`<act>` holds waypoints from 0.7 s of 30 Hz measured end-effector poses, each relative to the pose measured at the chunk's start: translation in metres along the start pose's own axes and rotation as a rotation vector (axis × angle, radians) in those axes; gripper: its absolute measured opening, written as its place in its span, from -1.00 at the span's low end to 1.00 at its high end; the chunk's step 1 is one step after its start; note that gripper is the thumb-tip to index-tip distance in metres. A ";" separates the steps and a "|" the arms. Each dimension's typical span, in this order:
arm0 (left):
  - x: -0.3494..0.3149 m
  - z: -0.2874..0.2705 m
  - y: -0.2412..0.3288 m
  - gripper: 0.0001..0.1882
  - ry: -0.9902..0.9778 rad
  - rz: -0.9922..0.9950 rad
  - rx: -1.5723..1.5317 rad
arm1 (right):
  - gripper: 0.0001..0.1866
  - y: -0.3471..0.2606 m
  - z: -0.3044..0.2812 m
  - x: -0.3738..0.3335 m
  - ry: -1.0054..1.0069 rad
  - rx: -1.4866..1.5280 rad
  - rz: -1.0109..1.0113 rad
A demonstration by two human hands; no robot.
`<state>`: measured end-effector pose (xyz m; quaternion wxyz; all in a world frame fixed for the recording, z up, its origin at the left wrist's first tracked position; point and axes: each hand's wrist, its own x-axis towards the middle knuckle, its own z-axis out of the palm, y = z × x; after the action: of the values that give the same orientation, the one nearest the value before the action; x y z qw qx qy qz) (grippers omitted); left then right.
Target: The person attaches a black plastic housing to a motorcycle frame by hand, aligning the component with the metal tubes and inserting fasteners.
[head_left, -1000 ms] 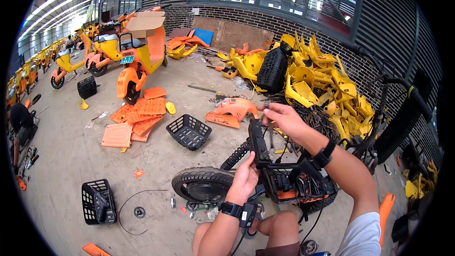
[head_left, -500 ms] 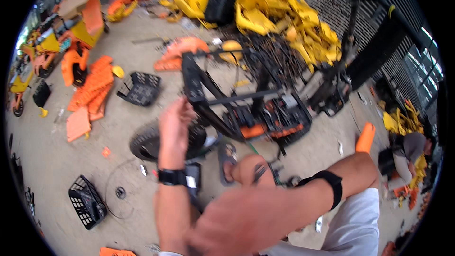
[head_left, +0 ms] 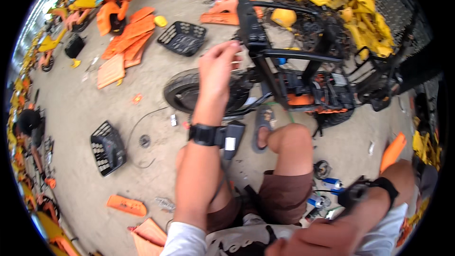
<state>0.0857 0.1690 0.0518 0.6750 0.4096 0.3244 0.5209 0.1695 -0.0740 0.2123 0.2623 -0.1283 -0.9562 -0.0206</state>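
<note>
Resting at left on the concrete floor (head_left: pixel 76 161), a black basket (head_left: pixel 108 148) is lying apart from flat orange panels (head_left: pixel 124 45) and a 2nd black basket (head_left: pixel 182 39). Farther right, a rear wheel (head_left: pixel 187 97) is showing behind the person's left hand (head_left: pixel 217 68), which is hovering, fingers bent and tips nearly together, at the rear bracket (head_left: pixel 255 35) of a stripped black scooter frame (head_left: pixel 303 56); whether it is touching the bracket or pinching something small, the view is not revealing. The frame is standing from upper centre toward the right. Its thick bars and packed tray (head_left: pixel 332 92) are suggesting a heavy, stiff load, awkward for 1 hand; the bare top rail is probably offering the surest hold, perhaps slightly slippery, while exposed parts in the tray are looking more fragile. At lower right, the right hand (head_left: pixel 322 238) is appearing blurred near the lap, its opening and any grip impossible to tell, with 2 blue cans (head_left: pixel 332 183) sitting beyond.
</note>
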 end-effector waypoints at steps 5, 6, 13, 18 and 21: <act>-0.002 0.010 0.004 -0.77 -0.013 0.015 -0.015 | -0.78 -0.019 -0.009 -0.009 0.044 -0.075 0.172; -0.002 0.006 0.002 -0.77 -0.003 0.003 -0.008 | -0.80 -0.024 -0.003 -0.012 0.085 -0.057 0.263; 0.001 0.001 0.004 -0.76 0.023 0.000 0.025 | -0.83 -0.014 -0.012 -0.019 0.035 -0.101 0.145; -0.003 -0.005 0.008 -0.73 0.018 0.018 0.075 | -0.85 -0.011 -0.019 -0.034 0.017 -0.030 0.184; -0.008 -0.006 0.014 -0.69 0.053 0.011 0.089 | -0.82 -0.006 -0.023 -0.047 -0.039 -0.061 0.103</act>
<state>0.0725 0.1637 0.0616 0.6446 0.4269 0.3627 0.5202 0.2179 -0.0936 0.2085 0.2403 -0.1858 -0.9522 -0.0335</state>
